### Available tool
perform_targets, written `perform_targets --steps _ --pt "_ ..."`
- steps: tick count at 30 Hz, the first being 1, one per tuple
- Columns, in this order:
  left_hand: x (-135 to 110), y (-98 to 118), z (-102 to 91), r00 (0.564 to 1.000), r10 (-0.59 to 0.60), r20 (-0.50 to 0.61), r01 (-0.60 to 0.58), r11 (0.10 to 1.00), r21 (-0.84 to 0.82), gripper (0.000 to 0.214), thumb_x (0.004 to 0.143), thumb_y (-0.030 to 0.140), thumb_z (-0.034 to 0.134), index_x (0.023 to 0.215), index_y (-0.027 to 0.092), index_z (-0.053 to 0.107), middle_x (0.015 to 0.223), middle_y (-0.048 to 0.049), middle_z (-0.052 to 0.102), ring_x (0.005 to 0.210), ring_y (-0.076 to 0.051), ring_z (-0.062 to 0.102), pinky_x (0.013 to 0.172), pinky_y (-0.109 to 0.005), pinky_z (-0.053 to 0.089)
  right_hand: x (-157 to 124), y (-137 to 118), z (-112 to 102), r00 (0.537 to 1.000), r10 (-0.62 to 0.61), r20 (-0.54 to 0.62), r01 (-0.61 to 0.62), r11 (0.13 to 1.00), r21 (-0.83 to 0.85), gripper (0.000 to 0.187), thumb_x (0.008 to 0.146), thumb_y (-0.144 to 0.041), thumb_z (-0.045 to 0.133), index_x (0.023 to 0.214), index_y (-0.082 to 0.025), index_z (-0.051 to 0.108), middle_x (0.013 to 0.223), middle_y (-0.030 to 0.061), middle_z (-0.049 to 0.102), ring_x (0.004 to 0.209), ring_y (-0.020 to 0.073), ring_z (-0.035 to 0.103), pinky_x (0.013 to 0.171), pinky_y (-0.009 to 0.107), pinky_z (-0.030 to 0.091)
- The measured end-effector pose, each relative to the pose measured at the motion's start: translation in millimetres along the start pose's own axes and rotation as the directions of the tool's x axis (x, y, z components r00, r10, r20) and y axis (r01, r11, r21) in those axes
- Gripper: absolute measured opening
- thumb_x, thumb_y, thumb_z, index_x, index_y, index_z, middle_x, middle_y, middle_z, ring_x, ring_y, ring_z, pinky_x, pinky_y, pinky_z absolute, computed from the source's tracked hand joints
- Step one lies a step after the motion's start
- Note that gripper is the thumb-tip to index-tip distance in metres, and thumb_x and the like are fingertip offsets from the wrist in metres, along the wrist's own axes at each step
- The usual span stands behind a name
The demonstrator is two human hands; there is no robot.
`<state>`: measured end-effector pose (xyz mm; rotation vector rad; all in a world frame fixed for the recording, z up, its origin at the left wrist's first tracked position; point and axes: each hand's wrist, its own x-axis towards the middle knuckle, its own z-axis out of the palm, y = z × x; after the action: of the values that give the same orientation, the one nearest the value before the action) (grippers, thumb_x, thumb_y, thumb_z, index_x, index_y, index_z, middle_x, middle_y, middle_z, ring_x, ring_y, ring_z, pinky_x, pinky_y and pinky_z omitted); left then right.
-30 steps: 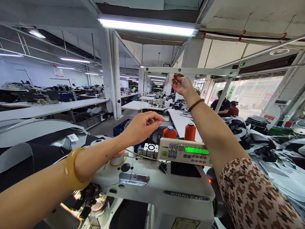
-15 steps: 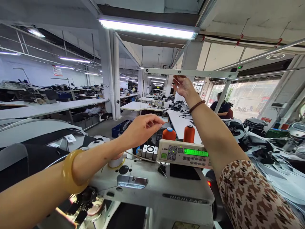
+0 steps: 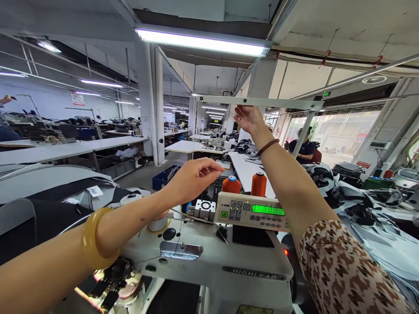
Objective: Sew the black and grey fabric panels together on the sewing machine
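My left hand [image 3: 198, 178] hovers above the sewing machine [image 3: 209, 253], thumb and forefinger pinched together; anything between them is too fine to make out. My right hand [image 3: 250, 120] is raised to the underside of the pale thread-stand bar [image 3: 278, 102], close to one of its dark eyelets. Its fingers are curled inward, and whatever they pinch is hidden or too thin to see. Below the hands stand two orange thread cones [image 3: 258, 185] behind the control panel [image 3: 252, 211], which has a lit green display. A white spool [image 3: 157, 224] sits under my left wrist.
Grey and black fabric pieces [image 3: 55, 209] are heaped at the left, and more cut pieces [image 3: 356, 205] pile up at the right. A long white table [image 3: 244, 172] runs ahead. One person [image 3: 304, 146] sits by the window; another person [image 3: 8, 122] is at the far left edge.
Both hands keep nearly the same place and pose. The panel's digits differ, the view has shifted slightly, and a person has come into sight at the far left.
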<state>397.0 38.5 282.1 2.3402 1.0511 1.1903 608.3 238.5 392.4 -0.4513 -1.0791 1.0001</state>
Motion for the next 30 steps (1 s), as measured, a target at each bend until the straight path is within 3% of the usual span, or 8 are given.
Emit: perform_targets --steps 10,22,30 --pt "-0.9 -0.7 -0.5 0.999 -0.035 0.013 0.035 0.999 -0.004 0.022 0.079 0.032 0.052 0.085 0.017 0.067 0.077 0.0001 0.066 0.058 -0.007 0.046 0.057 -0.02 0.038 -0.6 -0.4 -5.4 1.0 -0.018 -0.01 0.017 0.999 -0.041 0.012 0.074 -0.011 0.053 0.072 -0.023 0.051 0.081 -0.0071 0.065 0.082 0.0093 0.059 0.066 0.023 0.047" --pt "-1.9 -1.3 -0.8 0.999 -0.034 0.009 0.034 0.999 -0.012 0.022 0.079 0.031 0.052 0.085 0.017 0.067 0.076 0.0006 0.065 0.056 -0.006 0.045 0.055 -0.019 0.036 -5.4 -0.1 2.6 1.0 0.011 -0.025 -0.012 0.999 -0.049 0.012 0.075 -0.009 0.051 0.076 -0.021 0.05 0.076 -0.0051 0.063 0.07 0.0073 0.058 0.059 0.022 0.045" --pt "-2.1 -1.7 -1.5 1.0 -0.024 0.012 0.025 0.999 -0.035 0.02 0.077 0.029 0.052 0.085 0.017 0.067 0.076 0.0012 0.065 0.056 -0.006 0.043 0.055 -0.019 0.036 1.5 3.4 -7.9 1.0 0.011 0.001 -0.011 0.991 -0.131 0.01 0.073 -0.014 0.057 0.073 -0.022 0.052 0.082 -0.0052 0.064 0.086 0.0101 0.058 0.07 0.026 0.046"
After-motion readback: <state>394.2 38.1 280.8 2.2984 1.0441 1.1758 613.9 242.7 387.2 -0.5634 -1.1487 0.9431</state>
